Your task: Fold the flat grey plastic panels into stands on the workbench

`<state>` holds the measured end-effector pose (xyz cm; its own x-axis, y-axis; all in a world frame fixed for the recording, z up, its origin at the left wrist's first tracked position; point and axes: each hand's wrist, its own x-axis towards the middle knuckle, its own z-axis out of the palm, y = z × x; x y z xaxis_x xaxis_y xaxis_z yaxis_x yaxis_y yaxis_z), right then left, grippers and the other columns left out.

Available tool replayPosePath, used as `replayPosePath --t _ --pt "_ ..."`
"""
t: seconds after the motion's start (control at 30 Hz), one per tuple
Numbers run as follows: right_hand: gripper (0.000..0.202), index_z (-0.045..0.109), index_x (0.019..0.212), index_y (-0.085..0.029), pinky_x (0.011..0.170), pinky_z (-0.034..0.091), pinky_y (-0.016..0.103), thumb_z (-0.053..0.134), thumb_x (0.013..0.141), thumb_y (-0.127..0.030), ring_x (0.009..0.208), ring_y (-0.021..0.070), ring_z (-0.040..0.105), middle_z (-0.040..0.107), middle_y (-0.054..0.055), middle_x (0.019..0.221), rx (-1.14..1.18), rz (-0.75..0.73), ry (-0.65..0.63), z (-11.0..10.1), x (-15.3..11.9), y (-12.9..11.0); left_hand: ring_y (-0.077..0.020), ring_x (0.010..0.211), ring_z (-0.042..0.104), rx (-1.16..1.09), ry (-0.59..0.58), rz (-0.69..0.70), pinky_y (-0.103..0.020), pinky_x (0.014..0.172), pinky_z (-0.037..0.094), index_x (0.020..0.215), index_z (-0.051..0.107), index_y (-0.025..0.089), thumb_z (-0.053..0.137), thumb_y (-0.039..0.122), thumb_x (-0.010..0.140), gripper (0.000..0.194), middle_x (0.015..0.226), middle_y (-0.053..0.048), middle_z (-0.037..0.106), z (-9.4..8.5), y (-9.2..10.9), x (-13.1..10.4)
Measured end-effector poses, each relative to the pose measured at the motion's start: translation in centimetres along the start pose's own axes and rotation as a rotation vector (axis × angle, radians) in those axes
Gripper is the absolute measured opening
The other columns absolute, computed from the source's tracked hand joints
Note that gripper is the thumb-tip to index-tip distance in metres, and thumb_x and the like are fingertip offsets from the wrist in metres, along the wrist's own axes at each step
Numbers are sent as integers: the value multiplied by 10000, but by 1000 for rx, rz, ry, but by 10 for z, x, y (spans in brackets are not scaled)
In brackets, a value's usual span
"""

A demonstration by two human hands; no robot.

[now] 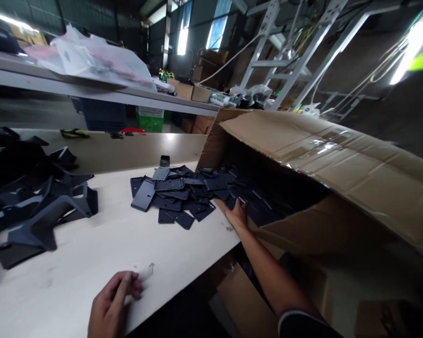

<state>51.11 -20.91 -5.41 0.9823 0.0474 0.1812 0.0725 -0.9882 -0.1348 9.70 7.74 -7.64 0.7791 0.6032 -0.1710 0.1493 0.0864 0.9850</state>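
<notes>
Loosely curled and a little blurred, my left hand point(114, 300) hovers over the near part of the white table point(102, 249), with nothing seen in it. A small clear scrap or mark point(151, 269) lies just beyond its fingertips. My right arm stretches out to the mouth of a cardboard box point(289, 136) lying on its side. There my right hand point(237, 217) touches dark flat plates point(257, 206); its fingers are mostly hidden among them, so a grip cannot be made out. A loose pile of similar plates point(176, 192), some with small holes, spreads from the box onto the table.
Dark angled parts point(45, 206) are heaped at the table's left. A small black block point(165, 161) stands behind the plates. Beyond are a shelf point(102, 91) with a plastic bag point(95, 56), a green crate point(150, 119) and a metal ladder point(268, 61). Another cardboard box point(245, 293) sits below the table edge.
</notes>
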Motion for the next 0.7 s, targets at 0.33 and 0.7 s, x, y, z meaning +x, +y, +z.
replayPosePath --t 0.33,0.7 --pt "478 577 1456 -161 1070 542 512 651 1003 -296 1252 295 655 648 157 1407 307 -286 162 -11 38 -21 -247 839 724 47 54 26 -335 859 557 914 727 209 637 672 915 471 826 -53 764 3 4 -2" --pt "1025 223 1692 -190 1186 171 774 742 808 -220 1597 551 84 71 316 1747 16 11 41 -37 -31 33 -247 839 737 92 49 -25 -323 840 579 950 731 197 655 724 869 538 838 -67 773 2 1 1"
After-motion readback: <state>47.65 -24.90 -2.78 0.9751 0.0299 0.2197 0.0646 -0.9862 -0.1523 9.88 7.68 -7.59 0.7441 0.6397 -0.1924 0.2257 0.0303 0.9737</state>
